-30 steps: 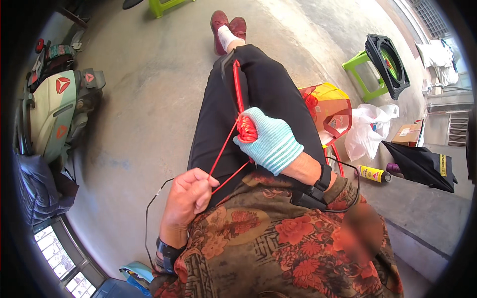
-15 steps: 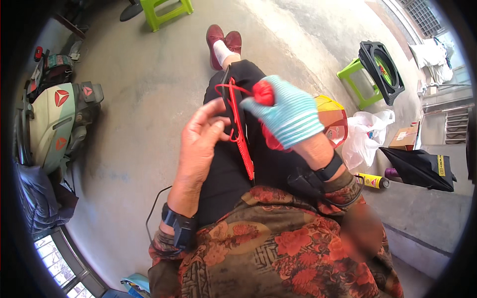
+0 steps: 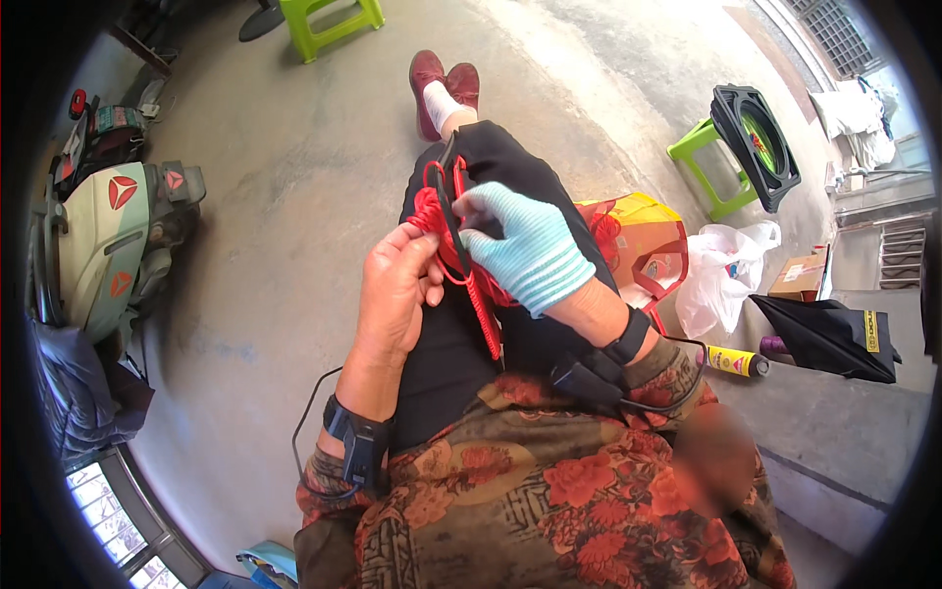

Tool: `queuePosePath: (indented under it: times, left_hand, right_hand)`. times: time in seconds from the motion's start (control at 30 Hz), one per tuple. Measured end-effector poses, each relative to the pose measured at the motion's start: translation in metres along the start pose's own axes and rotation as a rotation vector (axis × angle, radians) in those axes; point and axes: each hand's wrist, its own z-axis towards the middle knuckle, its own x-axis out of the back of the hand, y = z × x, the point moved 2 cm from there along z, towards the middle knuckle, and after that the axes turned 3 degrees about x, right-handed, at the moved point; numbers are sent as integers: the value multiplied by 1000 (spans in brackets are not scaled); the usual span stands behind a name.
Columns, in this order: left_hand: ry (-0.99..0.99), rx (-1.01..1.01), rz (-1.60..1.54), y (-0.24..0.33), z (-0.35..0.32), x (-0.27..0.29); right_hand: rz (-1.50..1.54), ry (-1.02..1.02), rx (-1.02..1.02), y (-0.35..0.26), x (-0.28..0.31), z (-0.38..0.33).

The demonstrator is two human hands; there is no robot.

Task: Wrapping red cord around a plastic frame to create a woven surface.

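Note:
A narrow black strip stands lengthwise above my lap, with red cord wound tightly round its lower part. Bare and pinched together, the fingers of my left hand hold a bunched red cord bundle on the strip's left side. My right hand, in a light blue striped glove, is bent round the strip from the right. Its thumb and fingertips meet the strip, partly hidden by it. More red cord lies beneath the right hand, over my dark trousers.
At my right stand a yellow and red bag with red cord in it, a white plastic bag, a yellow can and a black pouch. Beyond is a green stool bearing a black frame. A scooter stands left.
The red cord bundle has passed from my right hand to my left, across to the strip's left side. My right hand has drawn slightly down and left, onto the strip.

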Motion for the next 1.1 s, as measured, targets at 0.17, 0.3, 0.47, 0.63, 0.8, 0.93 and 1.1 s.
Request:
queuePosePath:
  times: [0.17,0.3,0.47,0.63,0.8,0.93,1.1]
  left_hand:
    - [-225,153,-397,3,6,14]
    - [-361,178,-427,4,-3,23]
    - [-253,-8,-265,22,-24,-10]
    - [-308,-193,-85,24,-32,-20]
    - [28,-263,2,31,-16,-15]
    - [10,-183,-9,41,-11,9]
    - [-191,18,-347,53,-31,7]
  right_hand:
    - [379,138,-178,15,17,-2]
    - [570,170,-395,8,35,-6]
    - [557,152,-324,6,40,-11]
    - [528,143,-315,5,39,-17]
    - [567,173,-317,-1,48,-16]
    - [553,216,-329,-2,58,-17]
    - [346,241,-107,2,55,-16]
